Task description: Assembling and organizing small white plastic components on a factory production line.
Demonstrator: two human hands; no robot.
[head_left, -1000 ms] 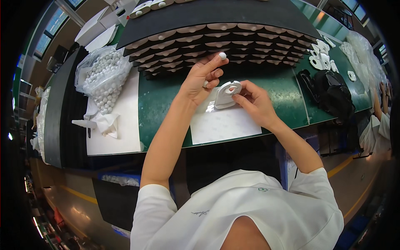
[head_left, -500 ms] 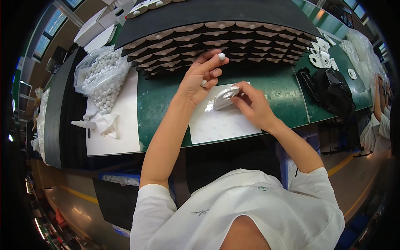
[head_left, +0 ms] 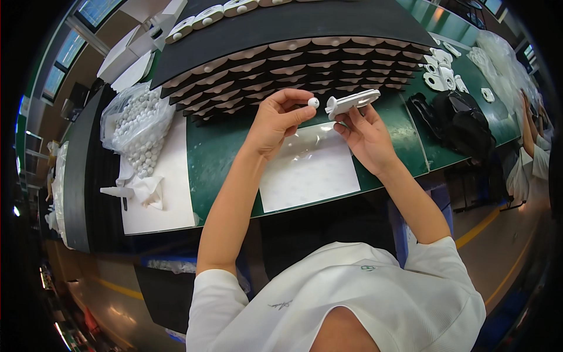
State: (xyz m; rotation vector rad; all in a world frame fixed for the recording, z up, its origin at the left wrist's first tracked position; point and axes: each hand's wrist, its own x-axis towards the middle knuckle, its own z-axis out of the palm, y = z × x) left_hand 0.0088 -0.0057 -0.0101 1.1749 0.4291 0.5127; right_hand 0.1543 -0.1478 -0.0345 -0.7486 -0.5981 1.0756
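Between the thumb and forefinger of my left hand [head_left: 277, 122] is a small white ball [head_left: 313, 102] with a dark spot on its face. My other fingers curl in, so the palm is hidden. Just to the right, my right hand [head_left: 366, 134] grips a flat white plastic part [head_left: 358, 102] from below and holds it tilted, edge-on. A round cup-like end [head_left: 331, 108] on that part faces the ball, with a small gap between them. Both hands are raised above a white sheet [head_left: 311, 179] on the green table [head_left: 211, 158].
Black boards [head_left: 281, 50] with rows of white parts between them are stacked ahead. A clear bag of white balls [head_left: 138, 120] and a crumpled tissue [head_left: 148, 190] lie left. Loose white parts [head_left: 443, 70], a black bag [head_left: 466, 123] and clear plastic wrap [head_left: 498, 64] are right.
My right hand has lifted the white part off the sheet and turned it edge-on. The left hand has rotated, bringing its ball lower and level with the part's end.
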